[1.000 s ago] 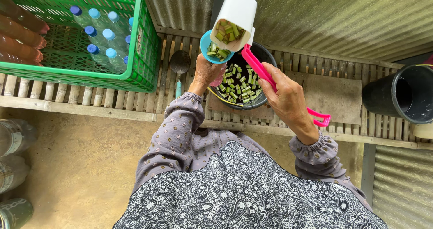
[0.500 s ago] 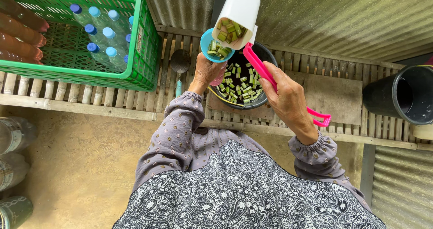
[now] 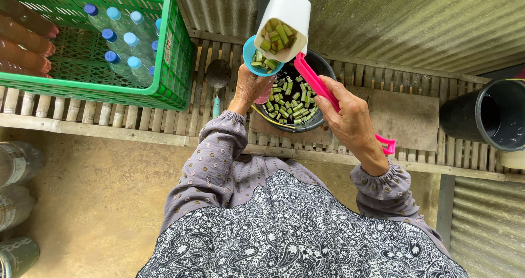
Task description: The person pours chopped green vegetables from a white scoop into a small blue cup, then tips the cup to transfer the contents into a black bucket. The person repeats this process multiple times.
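Note:
My right hand (image 3: 345,113) grips the pink handle (image 3: 320,89) of a white scoop (image 3: 284,21) filled with chopped green vegetable pieces, tilted over a small blue bowl (image 3: 258,63). My left hand (image 3: 249,86) holds that blue bowl, which has green pieces in it. Both are above a dark round bowl (image 3: 317,64) full of the same chopped green pieces, standing on the slatted bamboo bench (image 3: 98,114).
A green plastic crate (image 3: 164,86) with several blue-capped bottles (image 3: 117,42) sits at the left on the bench. A ladle (image 3: 217,75) lies beside it. A black bucket (image 3: 484,119) is at the right. Corrugated metal wall behind. Bottles (image 3: 16,163) lie on the floor at the left.
The scoop has risen slightly and tilted more toward the blue bowl. Hands otherwise stay in place.

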